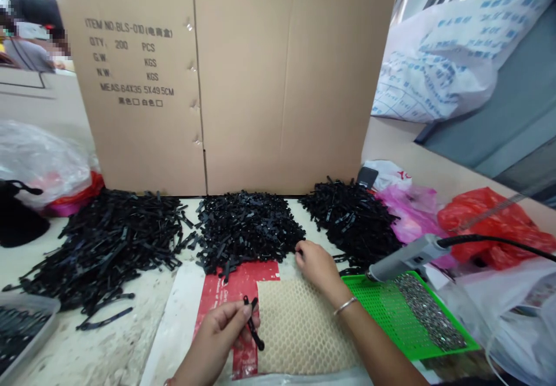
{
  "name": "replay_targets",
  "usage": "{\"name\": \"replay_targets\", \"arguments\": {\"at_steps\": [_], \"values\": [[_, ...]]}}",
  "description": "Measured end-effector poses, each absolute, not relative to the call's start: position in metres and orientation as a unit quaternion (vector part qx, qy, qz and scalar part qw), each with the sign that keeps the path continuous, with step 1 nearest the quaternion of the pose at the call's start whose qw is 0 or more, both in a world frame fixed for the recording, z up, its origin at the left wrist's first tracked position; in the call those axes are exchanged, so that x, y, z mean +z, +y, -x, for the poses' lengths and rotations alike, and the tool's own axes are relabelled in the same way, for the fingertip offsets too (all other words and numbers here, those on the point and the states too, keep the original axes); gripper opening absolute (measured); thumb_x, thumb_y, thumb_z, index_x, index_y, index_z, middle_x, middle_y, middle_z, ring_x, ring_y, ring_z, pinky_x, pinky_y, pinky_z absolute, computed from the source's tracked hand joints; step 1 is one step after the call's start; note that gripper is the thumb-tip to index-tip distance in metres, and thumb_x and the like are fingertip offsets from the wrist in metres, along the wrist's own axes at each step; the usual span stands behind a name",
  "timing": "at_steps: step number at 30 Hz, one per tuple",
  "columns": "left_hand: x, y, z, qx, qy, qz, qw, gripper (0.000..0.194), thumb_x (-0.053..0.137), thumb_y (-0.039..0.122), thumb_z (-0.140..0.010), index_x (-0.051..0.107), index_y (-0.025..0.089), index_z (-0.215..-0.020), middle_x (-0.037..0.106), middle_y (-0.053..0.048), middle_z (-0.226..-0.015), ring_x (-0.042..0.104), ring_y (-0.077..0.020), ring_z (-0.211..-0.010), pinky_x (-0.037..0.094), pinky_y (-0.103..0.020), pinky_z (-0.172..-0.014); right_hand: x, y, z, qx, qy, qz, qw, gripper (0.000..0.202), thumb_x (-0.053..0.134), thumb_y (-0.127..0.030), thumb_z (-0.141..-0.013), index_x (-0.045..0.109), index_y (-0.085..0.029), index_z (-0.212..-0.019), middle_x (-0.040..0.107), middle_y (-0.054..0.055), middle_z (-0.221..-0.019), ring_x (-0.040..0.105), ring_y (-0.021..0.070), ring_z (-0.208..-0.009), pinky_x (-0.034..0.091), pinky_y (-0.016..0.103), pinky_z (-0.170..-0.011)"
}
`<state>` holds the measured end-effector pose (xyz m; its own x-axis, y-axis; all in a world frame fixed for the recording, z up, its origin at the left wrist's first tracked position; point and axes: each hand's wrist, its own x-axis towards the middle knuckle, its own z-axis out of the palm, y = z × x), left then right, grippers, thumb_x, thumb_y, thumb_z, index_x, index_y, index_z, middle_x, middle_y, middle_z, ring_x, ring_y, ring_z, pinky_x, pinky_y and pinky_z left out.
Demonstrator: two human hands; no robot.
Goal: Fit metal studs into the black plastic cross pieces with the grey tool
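My left hand (226, 334) is closed in a pinch around a slim black plastic piece (253, 328) with rounded ends, held over the red printed sheet (217, 290). A second short black end shows beside it at the fingertips. At the right edge of the middle pile of small black pieces (249, 227), my right hand (316, 263) has its fingers drawn together. What those fingertips grip is hidden. Below my hands lies a beige mat with a honeycomb pattern (304, 328).
Longer black pieces form a left pile (117, 241) and a right pile (347, 215). A green tray (373, 305) holds small metal parts, with a grey electric screwdriver (403, 258) over its edge. A cardboard box (282, 85) stands behind. Plastic bags (490, 224) lie right; a clear tub (54, 305) left.
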<state>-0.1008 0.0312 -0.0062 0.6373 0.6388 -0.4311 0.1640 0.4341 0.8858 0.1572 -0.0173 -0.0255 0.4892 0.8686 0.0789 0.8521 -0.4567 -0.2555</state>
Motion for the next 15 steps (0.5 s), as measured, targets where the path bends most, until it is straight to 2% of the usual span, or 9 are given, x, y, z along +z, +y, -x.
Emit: {"name": "replay_targets", "arguments": {"at_steps": [3,7,10,15], "values": [[-0.005,0.033,0.100,0.160,0.404,-0.485,0.759,0.035,0.071,0.048,-0.069,0.074,0.014,-0.074,0.071,-0.005,-0.072,0.057,-0.0134,-0.063,0.041,-0.020,-0.060,-0.009,-0.033,-0.148,0.029,-0.513,0.835,0.197,0.011,0.051,-0.012,-0.085,0.061,-0.016,-0.087,0.064,0.007,-0.088,0.060,0.0214,-0.082,0.045,0.030,-0.074],[0.004,0.026,0.092,0.169,0.360,-0.398,0.827,0.031,0.077,0.042,-0.065,0.075,0.016,-0.081,0.073,-0.009,-0.095,0.062,-0.0205,-0.093,0.045,-0.027,-0.086,-0.001,-0.058,-0.097,0.011,-0.556,0.729,0.399,0.009,0.052,-0.022,-0.090,0.060,-0.018,-0.094,0.063,0.006,-0.092,0.059,0.0197,-0.087,0.048,0.031,-0.077],[0.008,0.016,0.083,0.196,0.313,-0.366,0.854,0.030,0.075,0.041,-0.068,0.075,0.016,-0.085,0.073,-0.010,-0.099,0.063,-0.0218,-0.095,0.044,-0.032,-0.091,-0.005,-0.071,-0.058,0.013,-0.600,0.675,0.430,0.011,0.052,-0.021,-0.093,0.059,-0.022,-0.101,0.063,0.005,-0.098,0.060,0.0187,-0.092,0.049,0.031,-0.081],[0.011,0.010,0.079,0.230,0.306,-0.351,0.854,0.029,0.074,0.040,-0.071,0.076,0.016,-0.086,0.074,-0.010,-0.094,0.064,-0.0220,-0.093,0.044,-0.032,-0.091,-0.012,-0.075,-0.046,-0.015,-0.628,0.651,0.426,0.042,0.051,-0.018,-0.092,0.043,-0.025,-0.133,0.061,0.006,-0.113,0.059,0.0208,-0.102,0.050,0.035,-0.088]]}}
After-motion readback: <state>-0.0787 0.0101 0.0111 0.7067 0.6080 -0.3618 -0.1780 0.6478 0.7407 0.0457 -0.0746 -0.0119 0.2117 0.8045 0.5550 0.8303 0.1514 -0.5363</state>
